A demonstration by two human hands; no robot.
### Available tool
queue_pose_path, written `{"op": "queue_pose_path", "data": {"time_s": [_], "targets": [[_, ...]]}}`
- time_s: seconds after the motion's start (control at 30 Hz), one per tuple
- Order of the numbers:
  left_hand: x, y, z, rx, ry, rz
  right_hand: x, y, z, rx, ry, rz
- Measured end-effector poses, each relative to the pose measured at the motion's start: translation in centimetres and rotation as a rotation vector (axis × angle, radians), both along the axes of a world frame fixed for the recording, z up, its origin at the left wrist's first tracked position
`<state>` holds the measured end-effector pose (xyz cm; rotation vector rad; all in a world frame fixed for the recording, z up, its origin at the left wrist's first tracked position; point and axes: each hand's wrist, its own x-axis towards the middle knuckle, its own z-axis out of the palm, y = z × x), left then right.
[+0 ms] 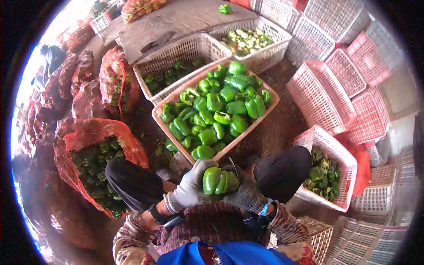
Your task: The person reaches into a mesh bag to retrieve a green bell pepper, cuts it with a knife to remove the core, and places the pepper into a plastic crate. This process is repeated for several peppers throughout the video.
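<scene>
A green bell pepper (219,180) sits between my two gloved hands, above my lap. My left hand (193,185), in a pale grey glove, is closed around the pepper's left side. My right hand (247,194), in a darker grey glove, is at the pepper's right side with its fingers curled. A thin blade (233,166) sticks up from that hand beside the pepper; its handle is hidden in the glove. Just beyond my hands stands a pink crate (270,110) heaped with green bell peppers (214,102).
Behind it are a crate of darker green pieces (170,76) and a crate of pale trimmings (248,40). An open red mesh sack (132,143) of peppers stands left. A pinkish-white crate (349,176) with peppers stands right, near stacked crates (324,95).
</scene>
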<state>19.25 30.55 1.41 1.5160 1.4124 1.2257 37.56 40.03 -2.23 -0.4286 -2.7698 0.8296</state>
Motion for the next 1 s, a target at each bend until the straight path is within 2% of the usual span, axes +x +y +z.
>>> {"op": "queue_pose_path", "data": {"time_s": [0.03,0.1,0.13,0.2,0.27,0.37,0.43,0.47,0.5,0.53,0.57,0.6,0.63,0.7,0.73,0.77,0.8,0.87,0.9,0.93,0.97,1.0], "targets": [[0.3,-0.1,-0.4,-0.047,-0.042,-0.032,0.4,-0.1,-0.6,0.294,0.060,0.148],[1.1,-0.8,-1.2,-0.154,-0.137,-0.091,2.0,-1.2,-1.0,-0.198,0.074,-0.014],[1.6,-1.0,-0.9,-0.316,-0.273,-0.088,2.7,-1.6,-0.8,-0.437,0.082,-0.097],[1.8,-1.1,-2.3,-0.358,-0.362,-0.134,3.6,-2.4,-1.8,-0.688,0.107,-0.169],[1.8,-1.1,-3.5,-0.376,-0.376,-0.157,3.7,-2.8,-4.9,-0.763,0.132,-0.160],[2.2,-1.1,-3.5,-0.491,-0.682,-0.147,3.4,-2.6,-9.7,-1.054,0.141,-0.223],[1.6,-1.4,-4.5,-0.437,-0.825,-0.133,2.9,-2.5,-10.9,-1.284,0.140,-0.290],[1.3,-1.2,-4.8,-0.401,-0.892,-0.129,3.5,-2.1,-11.2,-1.444,0.186,-0.264],[1.9,-1.0,-4.3,-0.430,-1.291,-0.011,3.7,-1.4,-10.3,-1.604,0.227,-0.243],[2.4,-0.4,-3.6,-0.345,-1.353,-0.012,4.9,-0.1,-5.9,-1.819,0.309,-0.156],[2.7,0.3,-3.1,-0.258,-1.412,-0.019,4.5,-0.1,-4.4,-1.837,0.455,-0.215],[2.6,0.9,-3.9,-0.073,-1.331,0.063,4.0,-0.1,-2.8,-1.842,0.603,-0.264],[3.3,2.2,-2.2,-0.009,-1.402,0.128,4.3,1.2,-1.2,-1.618,0.647,-0.191],[3.2,3.6,-0.9,-0.055,-1.381,0.344,4.7,0.6,-0.1,-1.372,0.589,-0.381],[3.0,4.6,-0.4,-0.051,-1.395,0.298,4.9,1.7,2.6,-1.932,0.983,-0.240],[2.6,5.8,0.1,0.012,-1.374,0.364,5.2,2.8,5.4,-2.491,1.364,-0.058],[2.1,6.0,0.6,0.019,-1.345,0.295,7.9,3.8,2.0,-1.644,1.379,-0.370],[1.3,6.3,1.0,0.046,-1.227,0.174,14.9,6.9,7.2,-1.021,1.265,-0.736],[1.1,6.3,1.1,0.032,-1.212,0.112,18.1,8.8,8.0,-0.643,1.091,-0.980],[1.4,6.7,1.8,0.048,-1.147,0.096,21.7,11.1,7.5,-0.178,0.772,-1.194],[1.8,6.8,2.5,0.062,-1.085,0.086,24.9,12.8,7.1,0.340,0.318,-1.352],[1.9,6.7,1.8,0.047,-1.062,0.098,26.5,13.3,6.3,0.599,0.012,-1.423]]}}
